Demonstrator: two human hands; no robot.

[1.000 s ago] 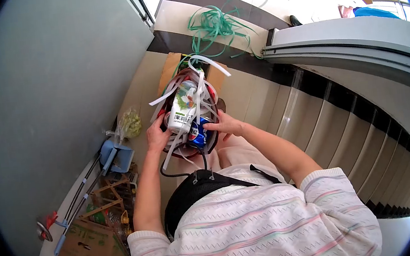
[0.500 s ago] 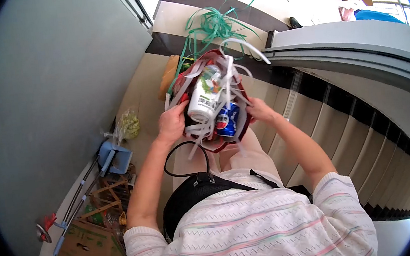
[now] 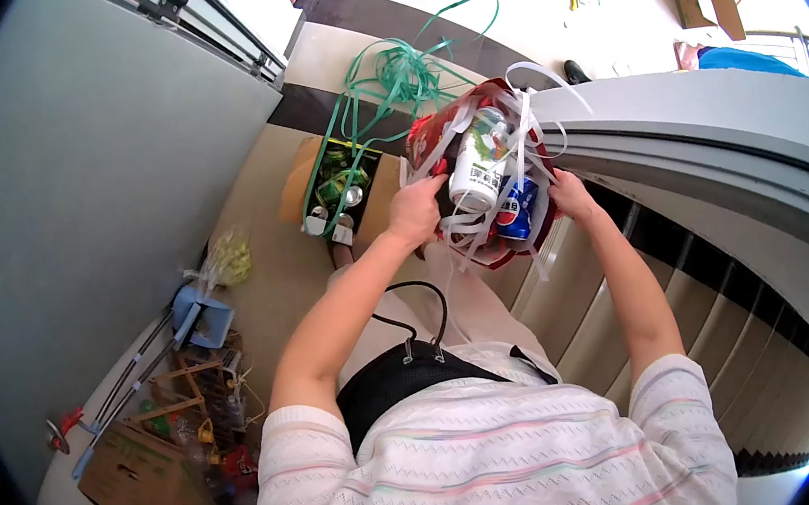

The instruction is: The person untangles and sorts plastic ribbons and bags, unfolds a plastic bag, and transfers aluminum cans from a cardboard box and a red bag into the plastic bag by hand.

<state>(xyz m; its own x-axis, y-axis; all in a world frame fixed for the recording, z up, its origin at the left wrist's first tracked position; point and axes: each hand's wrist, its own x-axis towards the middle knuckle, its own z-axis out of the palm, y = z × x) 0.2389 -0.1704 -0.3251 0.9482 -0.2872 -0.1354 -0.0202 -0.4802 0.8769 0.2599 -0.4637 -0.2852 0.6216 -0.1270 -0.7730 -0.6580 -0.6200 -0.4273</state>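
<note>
wht knit top (image 3: pixel 505 459), blk waist bag (image 3: pixel 390 392)

Bright daylight enters at the upper right, bleaching the far floor (image 3: pixel 531 2) nearly white; the grey door (image 3: pixel 105 215) is softly shaded. Fisheye distortion curves the edges into black corners, and the cardboard box (image 3: pixel 138 483) looks slightly blurred

The bag (image 3: pixel 427 139) is red outside, with white strips (image 3: pixel 554 77) at its top. The container (image 3: pixel 480 171) is white with a green picture and dark lettering; the can (image 3: pixel 515 216) is blue with a red, white and blue badge. The tangled strap (image 3: pixel 403 77) is green. The shirt (image 3: pixel 505 459) is white, zigzag-patterned, with pink and pale green stripes.
</note>
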